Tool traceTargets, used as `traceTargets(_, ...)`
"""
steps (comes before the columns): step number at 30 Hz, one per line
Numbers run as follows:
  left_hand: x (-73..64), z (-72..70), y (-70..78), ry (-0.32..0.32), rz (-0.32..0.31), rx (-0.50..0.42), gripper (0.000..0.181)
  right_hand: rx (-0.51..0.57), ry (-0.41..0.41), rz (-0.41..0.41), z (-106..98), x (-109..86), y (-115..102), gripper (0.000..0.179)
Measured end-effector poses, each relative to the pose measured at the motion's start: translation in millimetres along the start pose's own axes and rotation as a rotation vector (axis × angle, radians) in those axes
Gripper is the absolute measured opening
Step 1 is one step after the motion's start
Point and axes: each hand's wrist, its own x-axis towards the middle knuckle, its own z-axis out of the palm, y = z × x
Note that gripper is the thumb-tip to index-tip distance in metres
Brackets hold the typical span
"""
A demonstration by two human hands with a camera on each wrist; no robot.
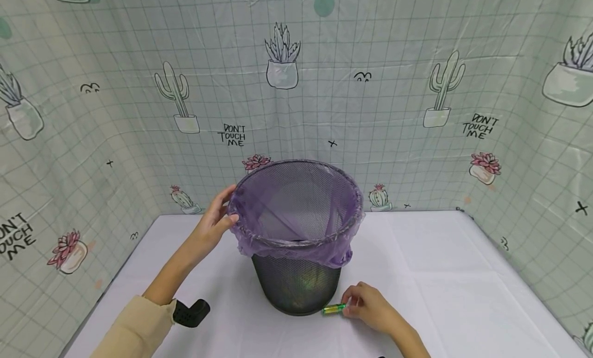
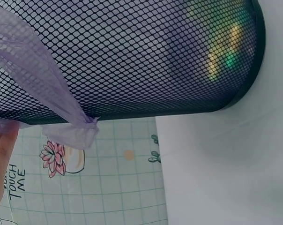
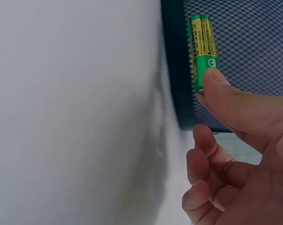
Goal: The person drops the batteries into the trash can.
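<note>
A black mesh wastebasket stands upright on the table, lined with a thin purple bag folded over its rim. My left hand grips the rim from the left, thumb on the bag's edge; in the left wrist view only some fingers show. Low at the basket's right side, my right hand pinches a green and yellow battery between thumb and a finger. Whether a second battery lies alongside it, I cannot tell. The other right fingers are loosely curled.
Blurred yellow and green shapes show through the mesh near the basket's bottom. A white cloth covers the table. Behind and at both sides hangs a grid-patterned curtain with cactus prints. A black device sits at the left wrist.
</note>
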Motion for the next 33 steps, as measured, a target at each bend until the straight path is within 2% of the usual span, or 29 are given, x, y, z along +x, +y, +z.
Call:
traceTargets(5,0.2,-0.6,-0.1,-0.002,0.001,0.009,0.064,-0.004,0.052,-0.077,-12,-4.4,-12,0.012)
traceTargets(12,1.1,-1.9,0.0,-0.007,-0.001,0.015,0.064,-0.023,0.116,-0.121,-33,-13.0,-37,0.011)
traceTargets(17,1.3,-2.0,-1.5,-0.008,-0.003,0.010,0.064,-0.013,0.181,-0.225,-45,-20.8,-54,0.009)
traceTargets(26,2.1,-0.5,-1.3,-0.006,-0.007,-0.004,0.063,-0.003,0.252,-0.397,-75,-25.9,-89,0.024)
traceTargets(33,1.6,0.9,1.0,-0.008,-0.003,-0.027,0.063,0.020,0.252,-0.406,-104,-18.3,-117,0.027)
